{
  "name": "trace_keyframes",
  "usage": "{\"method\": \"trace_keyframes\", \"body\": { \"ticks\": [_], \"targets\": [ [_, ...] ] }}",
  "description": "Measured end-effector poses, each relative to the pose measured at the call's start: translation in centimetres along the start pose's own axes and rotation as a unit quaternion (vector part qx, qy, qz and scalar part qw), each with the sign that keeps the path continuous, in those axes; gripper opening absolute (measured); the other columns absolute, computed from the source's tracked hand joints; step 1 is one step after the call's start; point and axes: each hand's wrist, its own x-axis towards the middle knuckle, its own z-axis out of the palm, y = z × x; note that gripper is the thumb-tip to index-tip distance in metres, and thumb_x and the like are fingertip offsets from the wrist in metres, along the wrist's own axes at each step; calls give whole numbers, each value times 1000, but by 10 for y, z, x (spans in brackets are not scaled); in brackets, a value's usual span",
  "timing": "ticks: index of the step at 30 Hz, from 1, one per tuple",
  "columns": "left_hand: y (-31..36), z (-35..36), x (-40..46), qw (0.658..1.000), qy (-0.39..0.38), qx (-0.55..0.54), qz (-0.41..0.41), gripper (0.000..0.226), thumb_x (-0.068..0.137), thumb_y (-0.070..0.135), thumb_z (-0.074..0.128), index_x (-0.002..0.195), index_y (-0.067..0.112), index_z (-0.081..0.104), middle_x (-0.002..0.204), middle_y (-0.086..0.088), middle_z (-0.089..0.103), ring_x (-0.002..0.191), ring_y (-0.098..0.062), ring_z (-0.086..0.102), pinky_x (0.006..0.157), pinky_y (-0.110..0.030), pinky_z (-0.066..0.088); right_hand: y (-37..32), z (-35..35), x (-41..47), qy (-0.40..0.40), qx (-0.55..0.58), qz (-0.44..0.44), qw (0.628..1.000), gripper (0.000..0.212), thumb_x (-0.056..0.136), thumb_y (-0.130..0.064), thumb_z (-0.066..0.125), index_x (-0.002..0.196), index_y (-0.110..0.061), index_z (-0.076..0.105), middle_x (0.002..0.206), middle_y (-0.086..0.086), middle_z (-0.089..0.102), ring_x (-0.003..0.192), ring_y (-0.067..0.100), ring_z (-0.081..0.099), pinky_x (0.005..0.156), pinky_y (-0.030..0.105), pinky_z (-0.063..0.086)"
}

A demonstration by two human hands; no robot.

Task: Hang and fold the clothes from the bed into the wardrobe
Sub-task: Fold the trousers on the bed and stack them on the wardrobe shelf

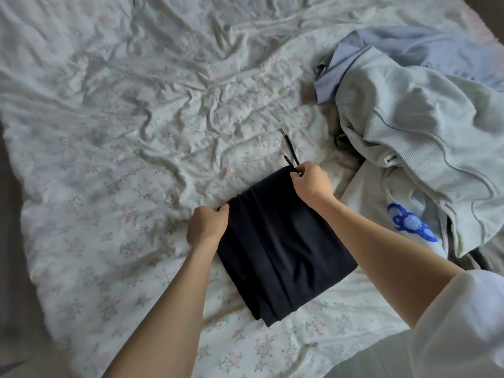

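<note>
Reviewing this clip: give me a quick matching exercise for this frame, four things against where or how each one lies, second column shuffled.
Things
1. dark folded garment
2. drawstrings
3. pale sweatshirt
4. left hand

States
A. crumpled in a heap on the right of the bed
B. grips the far left corner of the folded cloth
C. lies folded into a rectangle on the floral sheet
D. stick out past the far edge, by the right hand

Pairs: 1-C, 2-D, 3-A, 4-B
</note>
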Motion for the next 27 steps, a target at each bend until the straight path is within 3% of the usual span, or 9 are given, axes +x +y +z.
{"method": "trace_keyframes", "body": {
  "ticks": [2, 5, 11, 14, 16, 19, 23, 25, 27],
  "targets": [
    [-1, -2, -4, 999, 33, 7, 17, 43, 96, 30, 45, 56, 14, 40, 53, -2, 44, 52, -20, 45, 61, -34, 45, -4, -1, 1, 14, -4, -16, 1000, 26, 95, -19, 44, 116, -8, 55, 112, 11, 62, 103, 27, 55, 73, 28, 37],
    [-11, -3, -12, 996, 88, -15, 18, 34, 97, 28, 38, 68, 13, 47, 65, -7, 53, 70, -27, 56, 82, -44, 49, -4, -8, 1, 42, 7, -32, 999, 25, 95, -10, 41, 118, -6, 49, 112, 14, 59, 105, 29, 50, 74, 29, 32],
    [-25, 1, -11, 995, 94, -13, 11, 31, 97, 27, 36, 75, 11, 52, 66, 0, 53, 74, -28, 57, 79, -42, 49, -1, -4, -10, 67, 17, -69, 995, 33, 94, -6, 38, 125, -7, 47, 118, 14, 54, 112, 28, 47, 88, 34, 38],
    [-16, -1, -8, 984, 141, 67, 82, 19, 94, 27, 45, 96, 9, 52, 92, -6, 59, 90, -30, 57, 84, -44, 46, 10, 9, -39, 110, -74, -117, 984, 39, 92, -11, 41, 131, -11, 48, 126, 10, 49, 120, 26, 43, 105, 42, 26],
    [-11, 0, -7, 968, 154, 106, 166, 29, 93, 30, 50, 114, 9, 53, 115, -12, 56, 107, -32, 51, 89, -45, 41, 25, 23, -67, 139, -129, -194, 962, 43, 89, -17, 39, 130, -14, 51, 127, 9, 52, 123, 27, 45, 109, 55, 22],
    [6, 12, -6, 933, 59, 166, 315, 47, 94, 39, 47, 132, 12, 47, 131, -10, 47, 121, -30, 42, 97, -42, 36, 61, 47, -109, 95, -207, -218, 949, 47, 86, -24, 38, 130, -20, 53, 136, 10, 50, 131, 29, 41, 108, 64, 17],
    [20, 24, 8, 922, -121, 212, 301, 67, 90, 56, 47, 143, 20, 31, 145, -3, 36, 133, -23, 35, 108, -40, 33, 105, 65, -148, 79, -204, -144, 965, 47, 90, -33, 37, 135, -26, 48, 146, 9, 40, 137, 30, 32, 109, 60, 21],
    [24, 23, 20, 920, -166, 215, 281, 73, 85, 59, 54, 144, 22, 31, 146, 1, 38, 133, -21, 38, 107, -39, 35, 114, 64, -156, 132, -126, -77, 980, 51, 92, -37, 42, 141, -23, 39, 150, 11, 32, 140, 28, 23, 111, 51, 21],
    [28, 21, 30, 925, -224, 178, 249, 75, 80, 56, 63, 142, 24, 36, 141, 5, 45, 128, -18, 44, 103, -36, 39, 111, 59, -161, 158, 75, 55, 983, 62, 90, -36, 57, 143, -17, 31, 150, 10, 27, 138, 23, 23, 111, 35, 23]
  ]
}}
